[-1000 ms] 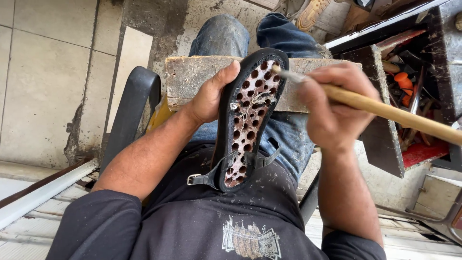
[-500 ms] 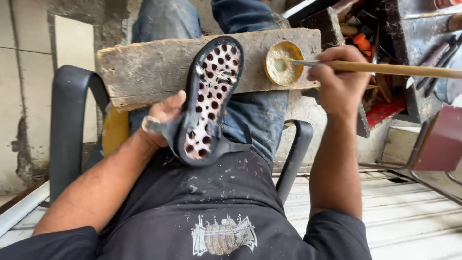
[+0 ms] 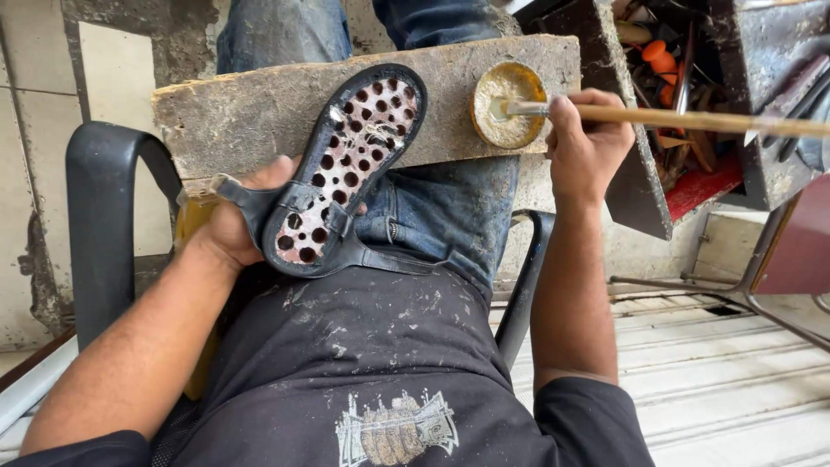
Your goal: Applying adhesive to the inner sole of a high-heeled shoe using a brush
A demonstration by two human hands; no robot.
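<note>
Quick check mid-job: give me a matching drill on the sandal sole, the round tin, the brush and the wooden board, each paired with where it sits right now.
Things:
1. sandal sole
2. round tin
3. brush
4. wooden board

Places:
a. across the person's lap
b. on the board's right end
c. held at the heel by the left hand
d. in the right hand, tip dipped in the tin

Pairs: 1-c, 2-b, 3-d, 4-a
</note>
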